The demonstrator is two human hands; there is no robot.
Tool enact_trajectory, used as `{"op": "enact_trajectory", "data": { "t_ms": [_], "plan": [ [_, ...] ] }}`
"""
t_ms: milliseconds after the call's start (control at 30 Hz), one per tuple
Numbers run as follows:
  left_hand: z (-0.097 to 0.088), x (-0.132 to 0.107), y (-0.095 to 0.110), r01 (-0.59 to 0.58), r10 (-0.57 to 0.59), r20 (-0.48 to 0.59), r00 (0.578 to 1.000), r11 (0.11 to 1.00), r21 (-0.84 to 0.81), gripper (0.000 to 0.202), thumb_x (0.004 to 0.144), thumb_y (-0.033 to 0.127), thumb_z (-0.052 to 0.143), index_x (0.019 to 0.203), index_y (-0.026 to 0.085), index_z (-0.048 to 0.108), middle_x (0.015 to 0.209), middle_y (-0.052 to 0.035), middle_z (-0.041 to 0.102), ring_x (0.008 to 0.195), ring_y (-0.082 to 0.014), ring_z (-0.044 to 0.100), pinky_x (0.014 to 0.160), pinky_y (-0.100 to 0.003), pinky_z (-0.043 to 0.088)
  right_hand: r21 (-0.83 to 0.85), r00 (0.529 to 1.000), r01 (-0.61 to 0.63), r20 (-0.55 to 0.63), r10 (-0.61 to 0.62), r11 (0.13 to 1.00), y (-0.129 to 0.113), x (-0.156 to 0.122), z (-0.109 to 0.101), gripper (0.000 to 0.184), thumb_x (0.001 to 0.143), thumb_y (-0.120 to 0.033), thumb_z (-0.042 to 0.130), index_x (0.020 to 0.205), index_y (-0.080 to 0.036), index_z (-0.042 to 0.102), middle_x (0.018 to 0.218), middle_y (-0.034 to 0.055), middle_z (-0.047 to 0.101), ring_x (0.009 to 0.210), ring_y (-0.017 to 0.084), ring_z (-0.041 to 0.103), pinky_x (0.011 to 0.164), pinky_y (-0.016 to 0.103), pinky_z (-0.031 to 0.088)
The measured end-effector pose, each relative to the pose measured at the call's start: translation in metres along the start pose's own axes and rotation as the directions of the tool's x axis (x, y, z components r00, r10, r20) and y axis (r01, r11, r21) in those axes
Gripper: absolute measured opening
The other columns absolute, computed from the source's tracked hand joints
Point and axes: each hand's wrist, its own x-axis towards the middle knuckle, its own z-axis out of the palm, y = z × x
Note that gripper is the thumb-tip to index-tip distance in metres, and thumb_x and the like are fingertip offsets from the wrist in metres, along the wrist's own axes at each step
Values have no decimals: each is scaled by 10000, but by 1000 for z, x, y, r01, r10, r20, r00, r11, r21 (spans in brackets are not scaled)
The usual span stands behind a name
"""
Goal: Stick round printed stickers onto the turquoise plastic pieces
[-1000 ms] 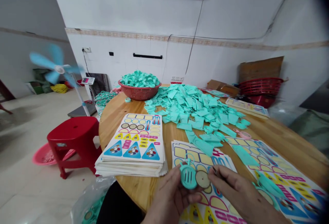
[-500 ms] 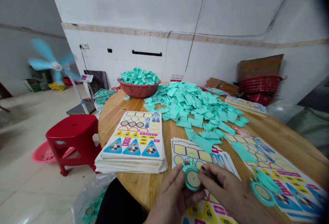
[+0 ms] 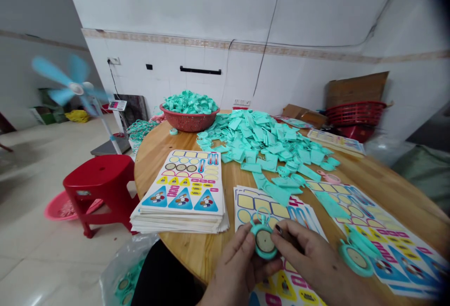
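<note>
A round teal plastic toy dial [image 3: 264, 241], shaped like a pocket watch with a ring on top, is held upright between my two hands. Its face carries a round beige sticker with a dark rim. My left hand [image 3: 236, 261] grips it from the left and below, fingers curled under it. At its right edge, the thumb and fingertips of my right hand [image 3: 302, 250] press on the rim. Beneath the hands lies a stack of printed sticker sheets [image 3: 246, 200]. Another teal dial [image 3: 356, 260] with a sticker rests open on the sheets at the right.
A thick pile of sticker sheets [image 3: 183, 221] stands at left. Behind it are a red basin [image 3: 190, 121] of teal parts and a large heap of teal pieces [image 3: 260, 137]. A red stool [image 3: 101, 179] and a plastic bag [image 3: 112, 268] of dials stand beside the table [image 3: 151, 165].
Both hands stay on the dial with almost no movement. The view has shifted very slightly, and the fan blades at left have turned.
</note>
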Motion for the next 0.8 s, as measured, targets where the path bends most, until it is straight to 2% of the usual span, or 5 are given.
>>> {"op": "enact_trajectory", "data": {
  "t_ms": [200, 367, 633, 800],
  "plan": [
    [-6, 3, -6, -20, 19, -38, 999, 1000, -21, 384, 781, 296, 669, 1142, 190, 590, 1127, -109, 677, 1056, -259, 625, 938, -411, 467, -39, 1000, 14, 10, -14, 999, 1, -1, -1, 238, 852, -394, 469, 693, -221, 434, 654, -50, 386, 642, 130, 411, 581, 238, 365],
    [-4, 0, -4, -5, 5, -47, 999, 1000, -11, 367, 828, 271, 613, 1176, 175, 547, 1175, -121, 654, 1068, -252, 620, 948, -405, 458, 43, 1000, -20, 19, 20, 999, -1, -2, -1, 199, 837, -369, 500, 712, -215, 481, 663, -44, 433, 664, 131, 448, 609, 231, 396],
    [-3, 0, -2, 4, -4, -28, 1000, 1000, 2, 404, 837, 272, 599, 1219, 174, 511, 1196, -130, 641, 1054, -244, 628, 916, -371, 469, 161, 994, -95, 65, 85, 982, 4, 0, -2, 265, 832, -463, 505, 729, -219, 497, 611, -50, 425, 584, 119, 444, 553, 230, 391],
    [-3, -1, -1, 15, -15, -26, 1000, 1000, 5, 395, 838, 282, 598, 1212, 184, 518, 1206, -127, 635, 1077, -248, 615, 950, -390, 442, 184, 996, -90, 7, 90, 979, 6, -1, 0, 281, 782, -484, 570, 719, -216, 517, 613, -42, 462, 617, 129, 477, 556, 230, 397]
  ]
}}
